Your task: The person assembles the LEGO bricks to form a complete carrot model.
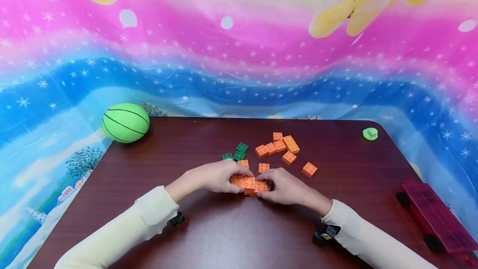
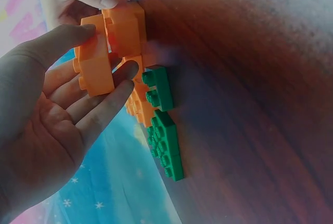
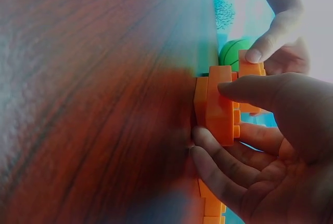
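Observation:
My left hand [image 1: 222,175] pinches an orange toy building brick [image 2: 98,67] between thumb and fingers, studs up. That brick is raised above the tabletop and overlaps the left end of a second orange brick [image 3: 218,112]. My right hand [image 1: 285,187] grips this second brick by its sides, thumb nearest me. Beneath it lies another orange brick [image 3: 200,101], low on the table. Whether the upper brick is pressed onto the studs below, I cannot tell. Single orange bricks [image 1: 264,167] lie just beyond the hands, and green bricks [image 1: 239,155] sit beyond the left fingers.
Several loose orange bricks [image 1: 279,146] are scattered farther back on the dark brown table [image 1: 179,144]. A green ball [image 1: 125,123] is at the back left corner, a small green duck [image 1: 370,133] at the back right. A translucent red skateboard-like object [image 1: 437,211] lies along the right edge.

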Available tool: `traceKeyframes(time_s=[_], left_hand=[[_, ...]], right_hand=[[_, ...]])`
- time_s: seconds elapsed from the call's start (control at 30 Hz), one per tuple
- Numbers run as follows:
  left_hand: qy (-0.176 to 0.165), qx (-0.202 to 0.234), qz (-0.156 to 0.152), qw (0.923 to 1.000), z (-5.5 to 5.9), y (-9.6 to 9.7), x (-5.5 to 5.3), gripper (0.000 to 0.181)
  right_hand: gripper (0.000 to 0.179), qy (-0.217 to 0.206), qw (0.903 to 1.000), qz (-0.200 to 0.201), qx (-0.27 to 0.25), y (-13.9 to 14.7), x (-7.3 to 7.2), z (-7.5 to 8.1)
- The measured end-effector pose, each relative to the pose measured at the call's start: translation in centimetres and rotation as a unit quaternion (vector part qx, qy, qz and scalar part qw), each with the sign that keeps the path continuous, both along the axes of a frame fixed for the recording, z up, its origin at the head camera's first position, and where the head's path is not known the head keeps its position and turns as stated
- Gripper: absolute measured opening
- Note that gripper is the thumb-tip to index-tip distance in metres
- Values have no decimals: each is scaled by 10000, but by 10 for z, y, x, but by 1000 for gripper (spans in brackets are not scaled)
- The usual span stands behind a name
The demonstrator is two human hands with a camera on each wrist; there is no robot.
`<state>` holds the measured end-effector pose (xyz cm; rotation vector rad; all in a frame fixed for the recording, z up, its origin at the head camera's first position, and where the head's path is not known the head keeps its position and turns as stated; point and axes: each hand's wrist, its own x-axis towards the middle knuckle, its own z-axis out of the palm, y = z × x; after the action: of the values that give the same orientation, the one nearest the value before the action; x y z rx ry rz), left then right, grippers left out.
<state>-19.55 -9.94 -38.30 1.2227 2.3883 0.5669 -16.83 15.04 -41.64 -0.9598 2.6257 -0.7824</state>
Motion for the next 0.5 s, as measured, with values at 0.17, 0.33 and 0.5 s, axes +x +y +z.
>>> traceKeyframes(time_s=[0.17, 0.33, 0.5], left_hand=[[-8, -34, 156, 9999, -7, -3, 0, 44], [-68, 73, 171, 9998, -10, -3, 0, 43], [-116, 142, 141, 9997, -10, 1, -1, 42]], right_hand=[[32, -11, 10000, 49, 7, -1, 0, -1], [32, 79, 9999, 86, 40, 0, -1, -1], [31, 69, 9999, 73, 32, 2, -1, -1]])
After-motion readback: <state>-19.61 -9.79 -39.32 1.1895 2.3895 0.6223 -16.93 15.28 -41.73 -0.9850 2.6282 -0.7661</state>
